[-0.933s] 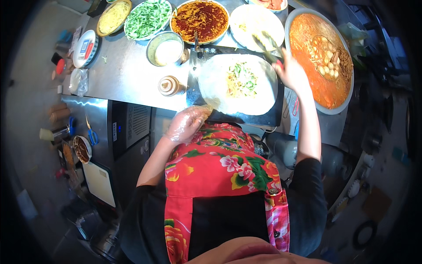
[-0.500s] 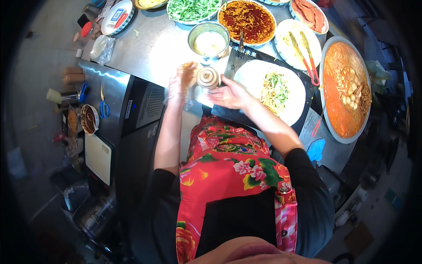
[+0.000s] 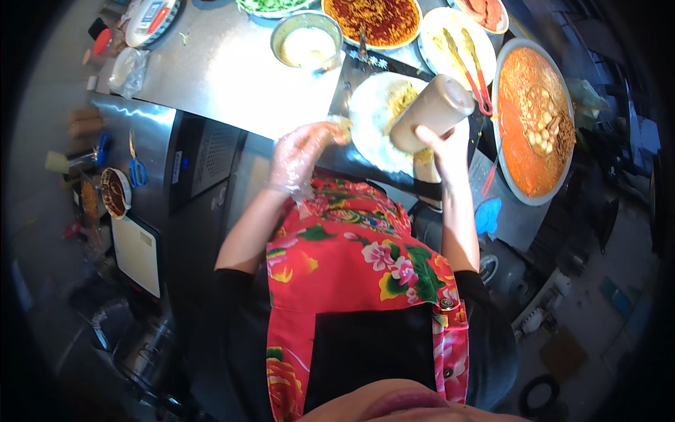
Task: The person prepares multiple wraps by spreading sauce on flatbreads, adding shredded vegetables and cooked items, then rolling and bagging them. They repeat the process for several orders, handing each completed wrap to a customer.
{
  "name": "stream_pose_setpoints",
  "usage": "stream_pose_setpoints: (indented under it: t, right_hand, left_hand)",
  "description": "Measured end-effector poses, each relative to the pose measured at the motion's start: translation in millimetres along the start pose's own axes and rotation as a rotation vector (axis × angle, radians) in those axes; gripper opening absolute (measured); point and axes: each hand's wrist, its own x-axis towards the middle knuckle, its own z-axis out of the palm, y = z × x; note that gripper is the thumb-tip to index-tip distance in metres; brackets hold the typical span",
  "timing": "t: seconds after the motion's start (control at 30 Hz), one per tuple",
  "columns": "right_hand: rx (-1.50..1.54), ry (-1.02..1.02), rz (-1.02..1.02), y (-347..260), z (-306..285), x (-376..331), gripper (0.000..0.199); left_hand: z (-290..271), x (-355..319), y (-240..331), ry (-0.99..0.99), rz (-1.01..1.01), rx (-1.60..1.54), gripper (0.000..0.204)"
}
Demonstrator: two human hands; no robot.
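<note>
My right hand [image 3: 450,151] grips a brownish squeeze bottle [image 3: 436,111] from its near side. The bottle is tipped over, its base up to the right and its nozzle end down over a white round sheet of food [image 3: 365,105]. Part of the shredded yellow-green filling [image 3: 401,98] shows behind the bottle; the rest is hidden. My left hand [image 3: 304,151] wears a clear plastic glove with brown-orange stains at the fingertips. It hovers by the sheet's left edge, fingers stretched toward it, holding nothing I can see. A dark board [image 3: 344,165] lies under the sheet.
Behind stand a metal bowl of pale liquid [image 3: 307,46], a bowl of red chili sauce [image 3: 373,24] and a dish with red-handled tongs [image 3: 467,63]. A large basin of orange-red stew [image 3: 520,141] is at the right. Blue scissors [image 3: 137,169] lie at the left.
My right hand has taken the bottle from the counter, carried it right and tipped it over the sheet. My left hand has turned toward the sheet. The whole view has shifted slightly.
</note>
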Motion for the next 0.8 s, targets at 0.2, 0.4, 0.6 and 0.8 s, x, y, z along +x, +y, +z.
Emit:
stream_pose_setpoints:
  t: [0.2,0.4,0.6,0.8]
  right_hand:
    - [-0.27,0.202,-0.211,-52.9,-2.3,38.3,0.073]
    - [-0.281,0.4,-0.165,-79.6,-16.7,48.6,0.071]
    - [-0.386,0.378,-0.417,-49.0,-36.2,79.5,0.065]
    - [-0.441,0.463,-0.346,-29.8,-39.3,88.5,0.058]
  left_hand:
    - [-0.5,7.6,-5.0,-0.08,-0.008,0.038,0.022]
    - [4.4,7.6,-5.1,-0.021,-0.108,0.194,0.029]
    - [5.2,8.3,-8.5,-0.095,-0.04,0.107,0.027]
    - [-0.4,3.3,-13.3,0.013,-0.178,0.107,0.027]
